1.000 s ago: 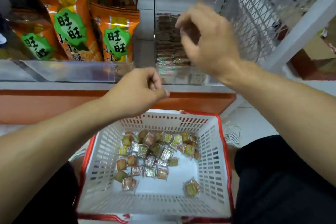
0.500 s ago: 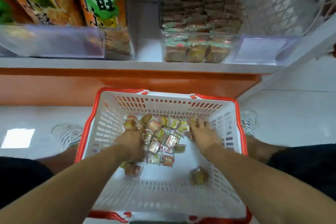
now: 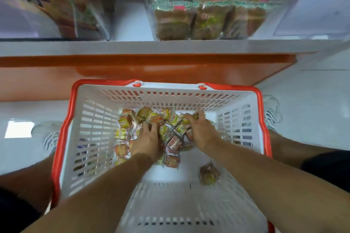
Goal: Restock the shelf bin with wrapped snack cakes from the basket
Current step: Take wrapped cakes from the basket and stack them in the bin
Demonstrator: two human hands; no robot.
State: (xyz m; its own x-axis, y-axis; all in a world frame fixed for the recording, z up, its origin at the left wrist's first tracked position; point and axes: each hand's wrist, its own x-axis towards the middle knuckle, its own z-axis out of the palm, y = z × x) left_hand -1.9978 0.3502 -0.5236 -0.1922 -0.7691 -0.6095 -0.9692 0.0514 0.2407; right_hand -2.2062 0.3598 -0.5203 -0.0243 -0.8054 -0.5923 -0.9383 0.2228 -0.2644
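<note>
Head view: hands (image 3: 149,141) (image 3: 201,131) gather crinkly wrapped cakes (image 3: 171,144).

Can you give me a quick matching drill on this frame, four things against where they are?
Things:
1. left hand
2. lone snack cake
3. shelf bin
4. basket

Places:
A. on the shelf, above the basket
B. on the floor below the shelf
C. apart from the pile, basket's near right
D. on the pile of cakes

Pairs: 1-D, 2-C, 3-A, 4-B
</note>
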